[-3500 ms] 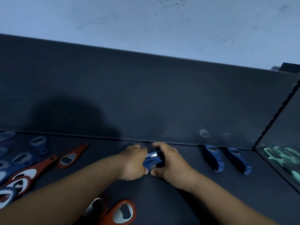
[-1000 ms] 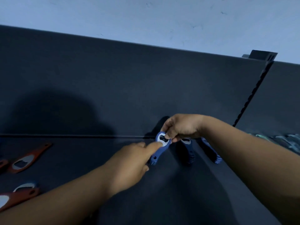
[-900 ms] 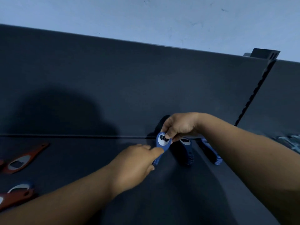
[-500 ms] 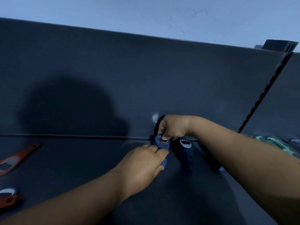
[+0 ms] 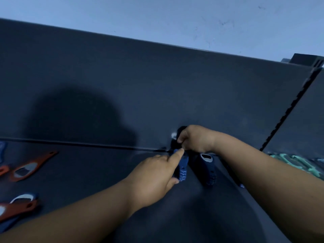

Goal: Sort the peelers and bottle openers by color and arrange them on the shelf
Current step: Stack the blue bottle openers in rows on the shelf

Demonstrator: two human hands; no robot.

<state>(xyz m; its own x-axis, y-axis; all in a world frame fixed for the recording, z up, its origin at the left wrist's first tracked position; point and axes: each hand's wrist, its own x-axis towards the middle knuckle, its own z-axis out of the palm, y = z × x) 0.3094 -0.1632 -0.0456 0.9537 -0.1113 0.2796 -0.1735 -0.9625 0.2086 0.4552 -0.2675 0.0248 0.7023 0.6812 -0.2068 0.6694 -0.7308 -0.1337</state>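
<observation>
A stack of blue bottle openers (image 5: 183,168) stands on edge on the dark shelf (image 5: 87,172), close to the back panel. My left hand (image 5: 156,176) grips its lower part, forefinger stretched along the top. My right hand (image 5: 192,139) pinches the stack's upper end against the back panel. A second blue stack (image 5: 207,170) stands just to the right, untouched. My right forearm hides most of a third blue stack.
Orange bottle openers (image 5: 29,168) and a blue one (image 5: 22,198) lie loose at the shelf's left. Beyond a notched upright (image 5: 289,109), teal pieces (image 5: 298,162) fill the neighbouring bay. The dark back panel (image 5: 157,93) rises behind everything.
Both hands carried the blue stack from mid-shelf to the right and set it down on edge beside the other blue stack. The head of the stack sank toward the shelf's back edge.
</observation>
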